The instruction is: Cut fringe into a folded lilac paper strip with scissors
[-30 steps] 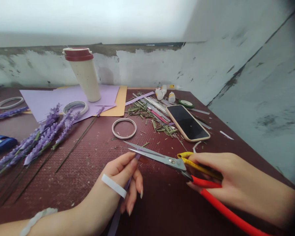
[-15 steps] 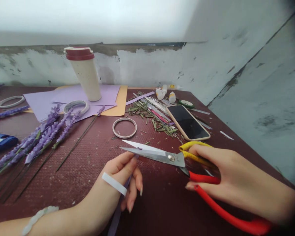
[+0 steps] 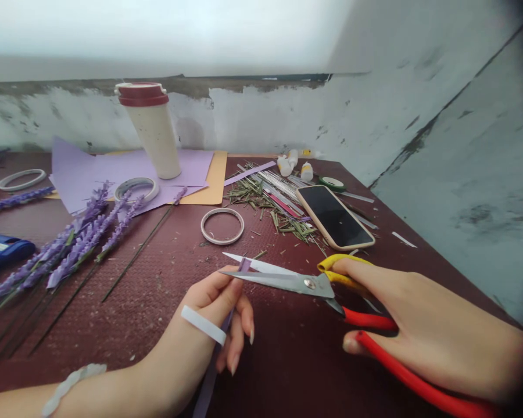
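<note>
Between thumb and forefinger, my left hand (image 3: 218,313) pinches a narrow purple paper strip (image 3: 209,377), which hangs down below the hand. A short end of the strip stands up above the fingertips. My right hand (image 3: 414,319) grips large scissors (image 3: 287,280) by their yellow and red handles. The blades are parted, pointing left, with the strip's upper end between them right by my left fingertips. A piece of white tape (image 3: 203,325) is stuck across the back of my left hand.
Purple paper flower stems (image 3: 87,238) lie at left beside a blue object (image 3: 4,252). Behind are a lidded cup (image 3: 157,139), purple paper sheets (image 3: 82,174) and tape rolls (image 3: 222,226). Green and silver clippings (image 3: 274,197), a phone (image 3: 335,216) and small bottles (image 3: 294,162) sit at right.
The scissors have shifted slightly right and down, and the strip's end now shows between the blades. The left hand has barely moved. A purple sheet's left corner has lifted at the back.
</note>
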Motion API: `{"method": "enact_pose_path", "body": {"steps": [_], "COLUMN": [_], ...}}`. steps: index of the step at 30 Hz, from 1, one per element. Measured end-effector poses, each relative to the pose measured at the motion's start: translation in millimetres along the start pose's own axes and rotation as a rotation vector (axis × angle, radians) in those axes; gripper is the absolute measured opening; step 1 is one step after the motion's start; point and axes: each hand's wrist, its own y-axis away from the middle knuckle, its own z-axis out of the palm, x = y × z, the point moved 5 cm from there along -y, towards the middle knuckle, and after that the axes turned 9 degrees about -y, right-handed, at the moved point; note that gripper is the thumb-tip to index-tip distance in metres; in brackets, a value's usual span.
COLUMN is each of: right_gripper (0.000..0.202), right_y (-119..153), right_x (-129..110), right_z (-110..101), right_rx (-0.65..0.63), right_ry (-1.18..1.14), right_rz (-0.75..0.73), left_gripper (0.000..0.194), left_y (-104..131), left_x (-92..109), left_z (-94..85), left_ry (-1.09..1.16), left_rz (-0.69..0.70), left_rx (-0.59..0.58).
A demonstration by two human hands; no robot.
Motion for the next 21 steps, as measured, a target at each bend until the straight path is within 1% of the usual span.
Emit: {"method": "enact_pose_path", "body": {"steps": [2,6,10,14,18,20,21], "right_gripper": [0.039,0.044,0.036,0.035,0.032,0.032,0.032], "right_y": [0.0,-1.6,-2.5,-2.9,-3.8,-4.1,-4.1], "right_x": [0.7,0.3,-1.1,-3.8,-4.9,-6.1,-7.3], "right_z": [1.8,3.3,4.6,5.0,6.9,7.3,6.9], "right_rx": [-0.012,-0.018,-0.049,-0.048,-0.080,-0.068,-0.042], "right_ry": [-0.021,-0.090,-0.132,-0.161,-0.163,-0.151,-0.133], "right_rz": [0.018,0.026,0.031,0.029,0.053,0.029,0.000], "left_gripper": [0.047,0.046,0.047,0.049,0.050,0.048,0.048], "left_y": [0.2,0.6,0.9,1.2,0.5,0.0,-0.1], "left_x": [-1.1,-3.0,-3.3,-2.5,-1.0,-0.5,-0.4], "left_z": [-0.6,-2.9,-3.6,-3.9,-2.5,-2.0,-1.7], "left_ry": [0.005,-0.013,-0.024,-0.031,-0.038,-0.037,-0.037], "left_rz": [-0.003,-0.023,-0.035,-0.026,-0.019,-0.017,-0.016], "left_rx": [0.001,0.015,0.003,0.003,-0.008,-0.005,-0.003]}}
